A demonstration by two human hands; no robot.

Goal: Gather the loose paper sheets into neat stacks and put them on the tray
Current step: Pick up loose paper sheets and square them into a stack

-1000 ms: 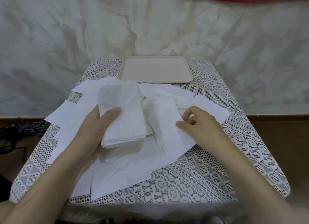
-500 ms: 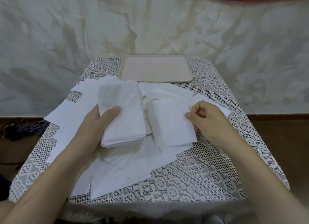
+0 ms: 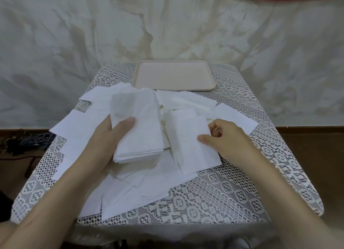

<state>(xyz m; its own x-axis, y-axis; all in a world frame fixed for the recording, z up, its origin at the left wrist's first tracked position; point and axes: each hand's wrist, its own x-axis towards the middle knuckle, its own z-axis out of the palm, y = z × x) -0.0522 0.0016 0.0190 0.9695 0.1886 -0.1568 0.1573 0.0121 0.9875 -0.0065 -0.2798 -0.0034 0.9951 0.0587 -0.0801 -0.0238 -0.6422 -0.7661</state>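
My left hand (image 3: 109,137) grips a thick stack of white paper sheets (image 3: 141,129), thumb on top, lifted a little above the table. My right hand (image 3: 223,139) pinches the right edge of a smaller bunch of sheets (image 3: 188,140) just right of that stack, thumb on top and fingers curled under. Several loose white sheets (image 3: 141,189) lie scattered under and around both hands. A beige tray (image 3: 174,75) sits at the far edge of the table with nothing on it.
The small table wears a white lace cloth (image 3: 223,196); its front right part is bare lace. A draped pale sheet covers the wall behind. Dark cables (image 3: 28,140) lie on the floor at the left.
My right hand slid along the smaller bunch of sheets, turning it straighter and drawing it closer to the stack in my left hand. My left hand has stayed put.
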